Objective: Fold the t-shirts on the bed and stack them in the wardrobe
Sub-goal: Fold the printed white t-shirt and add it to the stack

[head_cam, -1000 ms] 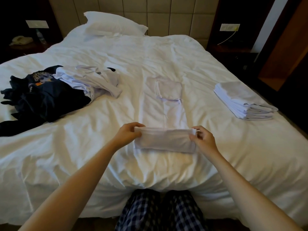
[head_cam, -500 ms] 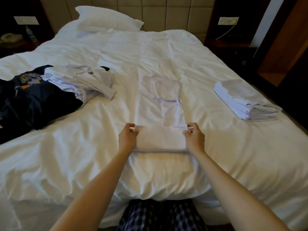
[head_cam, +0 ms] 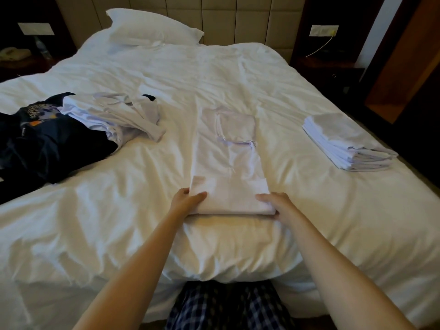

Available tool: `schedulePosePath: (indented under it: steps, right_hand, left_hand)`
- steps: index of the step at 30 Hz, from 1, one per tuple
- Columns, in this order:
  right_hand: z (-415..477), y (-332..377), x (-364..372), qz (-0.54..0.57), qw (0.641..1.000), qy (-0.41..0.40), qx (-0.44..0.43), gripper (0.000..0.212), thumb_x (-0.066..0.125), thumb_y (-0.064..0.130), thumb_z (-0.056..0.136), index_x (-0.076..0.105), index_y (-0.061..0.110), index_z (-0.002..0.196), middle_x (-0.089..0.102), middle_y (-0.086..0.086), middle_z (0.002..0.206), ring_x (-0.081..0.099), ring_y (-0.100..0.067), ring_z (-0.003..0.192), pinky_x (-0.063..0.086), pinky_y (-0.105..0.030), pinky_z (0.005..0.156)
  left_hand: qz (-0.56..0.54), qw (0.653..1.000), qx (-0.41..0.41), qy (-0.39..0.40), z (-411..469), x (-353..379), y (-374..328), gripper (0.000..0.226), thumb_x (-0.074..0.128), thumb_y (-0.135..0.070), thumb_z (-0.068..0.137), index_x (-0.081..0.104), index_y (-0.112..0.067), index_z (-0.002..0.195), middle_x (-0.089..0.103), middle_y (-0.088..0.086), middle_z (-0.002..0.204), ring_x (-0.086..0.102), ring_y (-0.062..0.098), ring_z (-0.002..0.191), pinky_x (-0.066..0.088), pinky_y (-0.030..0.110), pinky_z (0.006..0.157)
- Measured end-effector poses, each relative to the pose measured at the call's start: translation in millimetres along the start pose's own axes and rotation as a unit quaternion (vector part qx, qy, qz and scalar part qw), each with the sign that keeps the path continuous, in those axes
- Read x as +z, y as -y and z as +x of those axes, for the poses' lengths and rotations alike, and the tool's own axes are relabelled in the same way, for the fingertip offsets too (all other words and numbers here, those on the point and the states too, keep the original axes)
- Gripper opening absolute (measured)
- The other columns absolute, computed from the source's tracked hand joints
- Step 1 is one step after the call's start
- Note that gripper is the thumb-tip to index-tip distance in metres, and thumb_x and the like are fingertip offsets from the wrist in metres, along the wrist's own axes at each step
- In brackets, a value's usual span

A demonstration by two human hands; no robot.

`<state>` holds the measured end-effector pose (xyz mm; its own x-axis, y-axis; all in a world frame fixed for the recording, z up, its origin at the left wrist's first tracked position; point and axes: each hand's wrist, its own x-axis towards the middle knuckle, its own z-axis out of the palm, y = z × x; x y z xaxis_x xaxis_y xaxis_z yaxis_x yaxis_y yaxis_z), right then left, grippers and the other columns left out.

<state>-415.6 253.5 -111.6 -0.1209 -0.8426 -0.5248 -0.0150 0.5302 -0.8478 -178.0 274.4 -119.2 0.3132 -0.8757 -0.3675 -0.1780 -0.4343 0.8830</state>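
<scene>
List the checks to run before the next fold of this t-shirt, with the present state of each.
1. Grip: left hand and right hand each hold a near corner of the white t-shirt: ok.
2. Near fold edge straight: ok.
3. Far half lies flat on the bed: ok.
4. Top of the folded stack is free: ok.
5. All shirts are folded: not ok, an unfolded pile lies on the left.

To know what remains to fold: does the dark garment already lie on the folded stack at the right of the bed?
No, the dark garment lies crumpled at the left, apart from the white folded stack.
</scene>
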Motion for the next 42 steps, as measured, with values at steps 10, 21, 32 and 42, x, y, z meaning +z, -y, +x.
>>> schedulePosePath:
  steps: [10,21,32,42]
  right_hand:
    - [-16.5,-20.6,-8.1,-0.126,0.99,-0.051,0.033,0.055,0.081,0.016,0.07,0.058,-0.005,0.116,0.064,-0.016,0.114,0.062,-0.034,0.102,0.052,-0.044,0.092]
    - [-62.4,-33.6,-25.1,-0.257,0.964,-0.05,0.035,0.056,0.073,0.019,0.08,0.049,-0.004,0.125,0.055,-0.017,0.123,0.054,-0.033,0.112,0.044,-0.033,0.083]
    - [-55.7,1.1,-41.0,-0.294,0.949,-0.086,-0.079,0.043,0.064,0.047,0.076,0.053,0.008,0.089,0.059,-0.01,0.09,0.061,-0.029,0.085,0.045,-0.03,0.07]
    - [7.2,42.1,-22.7,-0.229,0.966,-0.064,-0.103,0.031,0.063,0.035,0.082,0.043,0.012,0.075,0.045,-0.002,0.071,0.049,-0.02,0.066,0.035,-0.026,0.05]
  left_hand:
    - [0.026,0.999,-0.019,0.024,-30.2,-8.8,13.6,0.048,0.075,-0.02,0.079,0.054,-0.001,0.119,0.061,0.013,0.116,0.059,0.032,0.105,0.05,0.04,0.089]
    - [0.095,0.984,-0.08,0.128,-70.5,-23.8,22.7,0.07,0.082,-0.018,0.071,0.049,0.002,0.13,0.059,0.02,0.122,0.06,0.035,0.107,0.054,0.042,0.085]
    - [0.175,0.978,-0.045,0.102,-60.3,-29.9,-13.8,0.089,0.072,-0.04,0.08,0.02,0.0,0.141,0.053,0.011,0.095,0.055,0.017,0.074,0.051,0.031,0.076]
    - [0.156,0.987,0.009,0.032,5.9,-22.8,-50.8,0.069,0.061,-0.037,0.089,0.034,0.007,0.135,0.048,0.007,0.08,0.049,0.017,0.068,0.04,0.027,0.06]
